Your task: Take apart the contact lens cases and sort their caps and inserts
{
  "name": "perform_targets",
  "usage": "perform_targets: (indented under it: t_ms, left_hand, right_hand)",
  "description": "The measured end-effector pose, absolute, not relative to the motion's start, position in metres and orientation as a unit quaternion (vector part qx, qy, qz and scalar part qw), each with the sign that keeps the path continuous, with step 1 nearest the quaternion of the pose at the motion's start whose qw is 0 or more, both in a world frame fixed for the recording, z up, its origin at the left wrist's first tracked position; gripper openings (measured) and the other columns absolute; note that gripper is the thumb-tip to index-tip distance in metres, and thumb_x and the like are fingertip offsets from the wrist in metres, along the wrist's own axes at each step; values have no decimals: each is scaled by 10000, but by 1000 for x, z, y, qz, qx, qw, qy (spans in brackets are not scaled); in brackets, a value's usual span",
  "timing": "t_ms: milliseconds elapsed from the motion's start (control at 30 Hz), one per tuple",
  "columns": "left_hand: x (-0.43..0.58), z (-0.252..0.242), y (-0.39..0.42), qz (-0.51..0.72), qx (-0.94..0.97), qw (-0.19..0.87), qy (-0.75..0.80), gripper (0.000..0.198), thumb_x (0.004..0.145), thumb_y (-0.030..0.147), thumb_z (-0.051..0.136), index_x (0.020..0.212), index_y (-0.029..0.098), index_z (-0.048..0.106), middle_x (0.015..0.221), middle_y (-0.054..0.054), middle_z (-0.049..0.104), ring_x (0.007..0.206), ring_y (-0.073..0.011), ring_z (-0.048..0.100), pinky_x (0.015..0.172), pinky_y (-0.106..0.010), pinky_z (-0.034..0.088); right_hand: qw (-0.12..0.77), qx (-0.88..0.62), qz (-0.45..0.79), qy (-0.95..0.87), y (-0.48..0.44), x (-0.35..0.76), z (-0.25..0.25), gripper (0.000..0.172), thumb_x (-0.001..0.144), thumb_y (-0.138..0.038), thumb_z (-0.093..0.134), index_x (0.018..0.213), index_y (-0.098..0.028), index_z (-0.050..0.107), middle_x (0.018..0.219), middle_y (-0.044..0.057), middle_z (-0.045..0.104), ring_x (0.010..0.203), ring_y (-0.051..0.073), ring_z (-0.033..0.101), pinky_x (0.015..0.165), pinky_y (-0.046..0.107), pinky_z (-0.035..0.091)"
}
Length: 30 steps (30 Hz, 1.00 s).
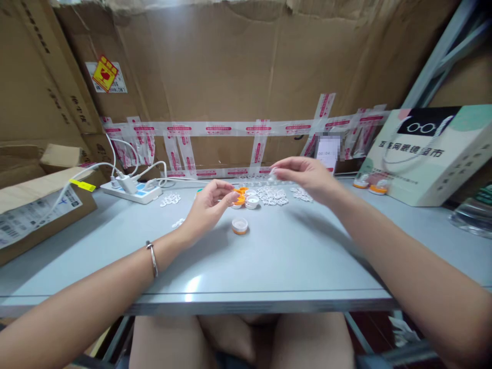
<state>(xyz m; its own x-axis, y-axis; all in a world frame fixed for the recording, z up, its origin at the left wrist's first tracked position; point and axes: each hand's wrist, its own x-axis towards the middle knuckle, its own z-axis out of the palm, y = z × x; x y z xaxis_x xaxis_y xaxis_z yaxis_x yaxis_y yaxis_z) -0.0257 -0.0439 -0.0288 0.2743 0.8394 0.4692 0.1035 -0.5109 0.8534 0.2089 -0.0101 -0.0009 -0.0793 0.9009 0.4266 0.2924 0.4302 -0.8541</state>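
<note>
My left hand [209, 207] is curled over the table, thumb and fingertips closed at an orange cap [241, 197]; neighbouring orange and white pieces partly blend with it. Raised to the right, my right hand [302, 177] pinches a small whitish clear piece [272, 175], its exact kind too small to make out. Between the hands, on the tabletop, are small round white caps [251, 201] and a heap of white ring-like pieces [272, 196]. Nearer me stands a small round container [240, 226] with a clear top and orange base.
A power strip [132, 190] with white cables and an open carton [46, 210] are at left. A phone [326, 154] leans against the cardboard at the back. At right stand a paper bag [423, 154], orange-based containers [378, 187] and a clear bottle [474, 210].
</note>
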Motion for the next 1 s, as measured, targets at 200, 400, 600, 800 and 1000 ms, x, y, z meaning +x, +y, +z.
perform_targets:
  t_ms: [200,400,600,800,1000]
  left_hand:
    - [-27,-28,-44,449,752,345,338,229,799,351,542,895,143,540,889,-59,615,816,-146,589,708,-278,468]
    - [-30,-27,-41,411,780,317,351,252,816,375,505,915,150,561,914,-60,622,844,-152,577,719,-285,453]
    - [-40,-27,-32,265,828,283,405,421,716,483,587,1010,183,572,1050,-60,587,950,-183,533,750,-292,425]
    - [-45,-37,-25,153,874,221,405,532,603,562,648,975,187,584,962,-46,585,845,-183,509,691,-281,396]
    - [-39,-41,-27,169,887,201,380,432,650,531,616,873,162,593,817,-27,587,744,-158,503,624,-253,372]
  right_hand:
    - [337,-682,224,-609,27,308,-10,73,598,-201,691,656,-157,682,575,27,623,575,139,564,636,298,483]
    - [241,-707,220,-627,31,321,-18,119,587,-259,695,642,-157,672,534,21,600,525,129,542,569,280,471]
    - [314,-694,148,-631,14,284,0,313,634,-453,655,733,-157,649,716,58,640,683,163,582,629,276,433]
    - [270,-469,240,-806,-29,186,-7,371,629,-511,639,802,-182,629,715,20,597,662,138,526,578,247,393]
    - [203,-409,256,-852,-35,152,-34,443,560,-492,708,858,-179,613,739,-1,557,675,137,487,574,250,352]
